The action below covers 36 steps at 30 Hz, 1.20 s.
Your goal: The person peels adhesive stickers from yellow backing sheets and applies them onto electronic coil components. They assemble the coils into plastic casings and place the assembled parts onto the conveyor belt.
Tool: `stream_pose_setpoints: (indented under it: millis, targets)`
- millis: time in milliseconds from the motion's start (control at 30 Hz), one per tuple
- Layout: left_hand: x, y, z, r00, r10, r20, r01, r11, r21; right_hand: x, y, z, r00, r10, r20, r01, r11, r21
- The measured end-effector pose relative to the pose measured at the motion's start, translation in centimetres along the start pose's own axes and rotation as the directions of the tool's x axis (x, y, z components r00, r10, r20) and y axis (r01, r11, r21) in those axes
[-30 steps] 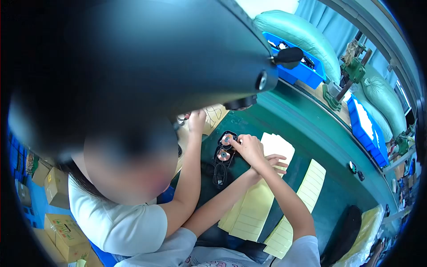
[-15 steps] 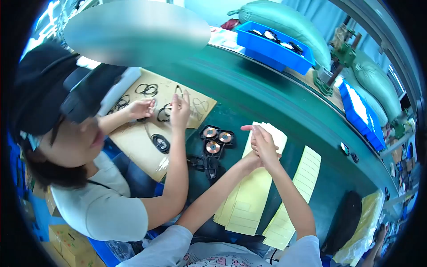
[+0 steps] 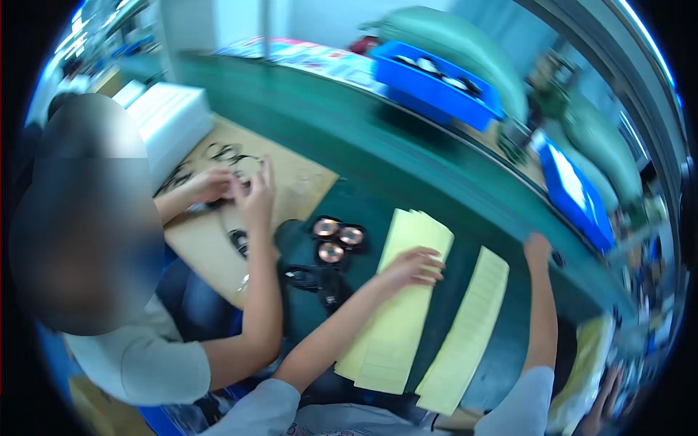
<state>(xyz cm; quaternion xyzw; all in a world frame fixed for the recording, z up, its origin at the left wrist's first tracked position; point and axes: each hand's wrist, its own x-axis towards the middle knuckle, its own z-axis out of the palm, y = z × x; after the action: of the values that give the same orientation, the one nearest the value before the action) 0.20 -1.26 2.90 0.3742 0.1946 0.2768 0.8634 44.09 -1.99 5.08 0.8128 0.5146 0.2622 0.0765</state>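
Note:
My left hand rests over a stack of long yellow paper sheets, its fingers slightly apart and holding nothing I can see. On the far right, my right hand reaches to the far side of the green table. A small dark round item sits right beside it. The right fingers are blurred and turned away, so their grip is hidden. Between my arms lies a second strip of yellow sheets. Left of the stack is a black part with three copper-coloured discs, with a coiled black cable near it.
At my left, a person's hands work over a tan board with black cables. Beyond the green table stand a blue bin of black parts and another blue bin. Green sacks lie behind.
My hands were together above the yellow stack and have parted. The right moved far right to the small dark items; the left lowered onto the sheets. The view has shifted.

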Motion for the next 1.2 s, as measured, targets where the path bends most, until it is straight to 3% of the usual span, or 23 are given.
stream_pose_setpoints:
  millis: [33, 67, 100, 167, 267, 400, 500, 633, 700, 800, 900, 933, 1000, 1067, 1133, 1167, 1200]
  targets:
    - [0.3, -0.2, 0.1, 1.0, -0.013, -0.005, 0.013, 1.0, 0.008, 1.0, 1.6, 1.8, 0.998, -0.044, 0.038, 0.047, 0.996, -0.076]
    - [1.0, -1.4, -0.8, 0.998, 0.016, 0.052, -0.013, 0.998, -0.064, 1.9, 2.1, 2.5, 0.995, 0.024, 0.102, -0.022, 0.999, -0.029]
    - [0.4, -0.8, -0.3, 0.998, 0.034, 0.05, -0.033, 0.999, -0.021, 2.0, 2.4, 3.4, 0.999, 0.043, 0.005, -0.042, 0.998, -0.04]
    - [0.3, -0.5, -0.4, 0.999, 0.022, 0.039, -0.022, 1.0, -0.011, 3.1, 1.7, 3.7, 0.985, 0.106, 0.138, -0.096, 0.992, -0.076]
    - [0.1, -0.3, -0.4, 0.999, 0.03, 0.016, -0.03, 0.999, -0.037, 4.0, 1.6, 6.8, 0.987, 0.077, 0.138, -0.054, 0.986, -0.158]
    - [-0.2, 0.0, -0.2, 0.999, 0.043, 0.01, -0.043, 0.997, -0.067, 4.5, 0.8, 7.1, 0.998, 0.058, -0.016, -0.061, 0.967, -0.248]
    - [0.1, -0.5, -0.2, 0.999, 0.029, 0.03, -0.027, 0.998, -0.064, 4.4, -0.4, 2.9, 0.992, 0.084, -0.094, -0.1, 0.979, -0.178]
    - [0.6, -0.9, -0.1, 1.0, 0.016, 0.021, -0.014, 0.997, -0.077, 2.0, -4.6, -9.8, 0.945, 0.097, -0.311, -0.033, 0.979, 0.202]
    - [0.1, 0.3, 0.5, 0.997, -0.066, 0.032, 0.07, 0.989, -0.132, 1.4, -5.7, -13.0, 0.897, 0.138, -0.42, 0.169, 0.772, 0.613]
    - [0.0, 0.4, 0.4, 0.989, -0.08, 0.122, 0.103, 0.976, -0.193, -0.1, -8.0, -17.6, 0.85, 0.132, -0.51, 0.371, 0.537, 0.758]
    - [0.0, 0.5, 0.1, 0.979, -0.025, 0.203, 0.074, 0.969, -0.235, -2.7, -8.7, -21.9, 0.983, 0.123, -0.136, 0.091, 0.315, 0.945]
    - [-0.4, 1.0, 0.3, 0.973, -0.019, 0.231, 0.076, 0.968, -0.238, -4.0, -10.0, -23.9, 0.991, 0.067, -0.12, 0.113, 0.097, 0.989]
    - [-0.8, 1.7, 0.4, 0.952, -0.029, 0.304, 0.108, 0.963, -0.248, -5.2, -11.1, -23.6, 0.974, -0.104, -0.202, 0.181, -0.181, 0.967]
    - [-0.6, 1.5, 0.3, 0.886, -0.056, 0.46, 0.197, 0.944, -0.263, -6.1, -12.7, -23.2, 0.907, -0.299, -0.298, 0.208, -0.298, 0.932]
    - [-1.2, 2.1, 0.7, 0.802, -0.075, 0.592, 0.263, 0.935, -0.237, -6.6, -14.6, -24.3, 0.788, -0.539, -0.297, 0.235, -0.183, 0.955]
    - [-1.6, 2.2, 1.0, 0.795, -0.044, 0.604, 0.242, 0.937, -0.251, -6.7, -15.5, -25.1, 0.718, -0.65, -0.247, 0.254, -0.085, 0.963]
    - [-1.7, 1.9, 0.8, 0.82, -0.012, 0.573, 0.168, 0.961, -0.219, -6.9, -16.3, -25.3, 0.691, -0.693, -0.205, 0.192, -0.098, 0.977]
